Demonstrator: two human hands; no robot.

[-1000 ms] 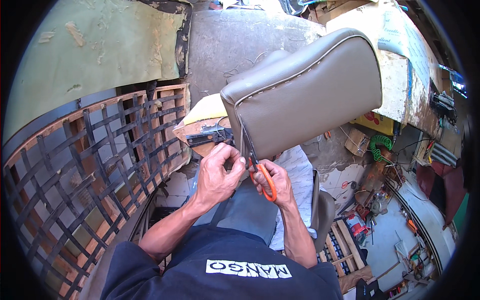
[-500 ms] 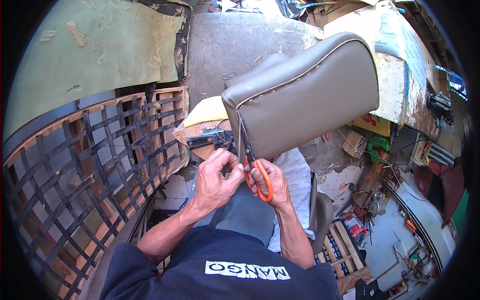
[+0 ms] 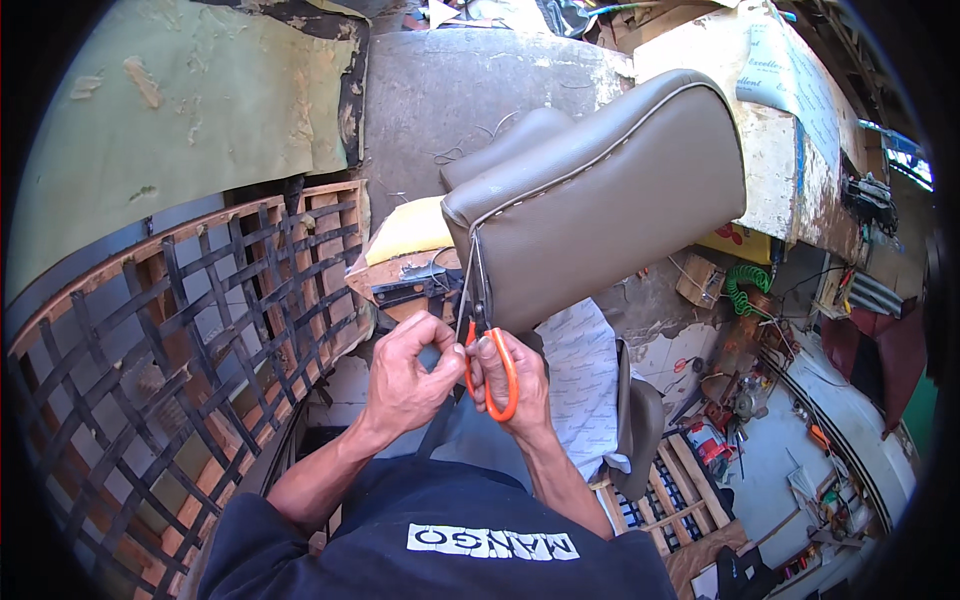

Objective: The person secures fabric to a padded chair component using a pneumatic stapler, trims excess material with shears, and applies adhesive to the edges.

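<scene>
Presently, at frame centre, orange-handled metal scissors (image 3: 513, 378) are gripped by the right hand (image 3: 520, 385); a thin greyish strip (image 3: 466, 286) at the brown leather-look cushion (image 3: 620, 190) is pinched by the left hand (image 3: 408, 375) and should be held taut.

1. The scissors (image 3: 515, 378) were orange-handled.
2. The padded piece (image 3: 630, 215) was grey-brown with a pale, dashed seam (image 3: 598, 157).
3. Toward nine o'clock, black straps (image 3: 180, 285) formed a lattice.
4. The ten-o'clock sheet (image 3: 215, 130) was pale green with tan patches (image 3: 141, 82).
</scene>
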